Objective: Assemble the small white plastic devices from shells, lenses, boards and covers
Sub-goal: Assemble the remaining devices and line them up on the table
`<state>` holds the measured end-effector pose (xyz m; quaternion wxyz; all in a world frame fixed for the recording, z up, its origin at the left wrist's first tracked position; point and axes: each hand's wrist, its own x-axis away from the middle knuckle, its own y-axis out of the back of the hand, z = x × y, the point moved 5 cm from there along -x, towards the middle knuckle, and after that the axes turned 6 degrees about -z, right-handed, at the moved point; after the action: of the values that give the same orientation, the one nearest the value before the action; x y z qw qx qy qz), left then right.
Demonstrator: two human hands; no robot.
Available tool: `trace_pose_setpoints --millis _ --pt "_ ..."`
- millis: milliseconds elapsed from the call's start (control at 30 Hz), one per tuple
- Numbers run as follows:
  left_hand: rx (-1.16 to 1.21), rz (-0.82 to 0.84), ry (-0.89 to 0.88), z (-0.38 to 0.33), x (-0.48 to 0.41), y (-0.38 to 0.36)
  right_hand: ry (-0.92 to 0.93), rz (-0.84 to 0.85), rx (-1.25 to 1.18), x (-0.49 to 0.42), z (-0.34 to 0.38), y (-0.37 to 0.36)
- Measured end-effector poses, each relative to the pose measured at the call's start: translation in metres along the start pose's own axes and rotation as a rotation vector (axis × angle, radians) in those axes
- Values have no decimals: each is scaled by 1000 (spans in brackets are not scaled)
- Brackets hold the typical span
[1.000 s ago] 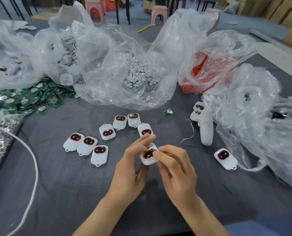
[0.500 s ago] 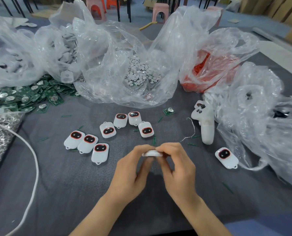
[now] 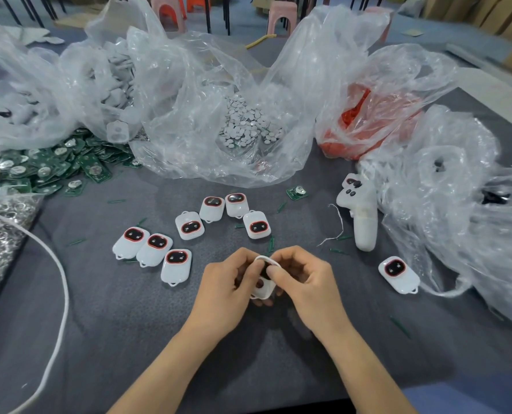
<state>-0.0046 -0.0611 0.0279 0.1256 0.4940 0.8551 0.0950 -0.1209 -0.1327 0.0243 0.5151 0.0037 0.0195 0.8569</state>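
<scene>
My left hand (image 3: 227, 282) and right hand (image 3: 302, 279) meet in front of me, bare forearms angling inward. Both sets of fingers are curled, pinching a white shell (image 3: 263, 289) between them — fingertips nearly touching, knuckles up.

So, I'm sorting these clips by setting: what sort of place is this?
Probably a small assembly workshop: clear bags of bulk parts, a heap of green circuit boards, and white devices laid out on the grey table.
</scene>
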Motion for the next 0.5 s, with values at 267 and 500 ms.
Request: trace_pose_setpoints --millis 267,500 --pt "-84 16 -6 1 -1 -4 -74 -66 273 -5 -5 -1" --pt "-131 -67 -7 6 -3 -4 -29 -106 431 -6 6 -4"
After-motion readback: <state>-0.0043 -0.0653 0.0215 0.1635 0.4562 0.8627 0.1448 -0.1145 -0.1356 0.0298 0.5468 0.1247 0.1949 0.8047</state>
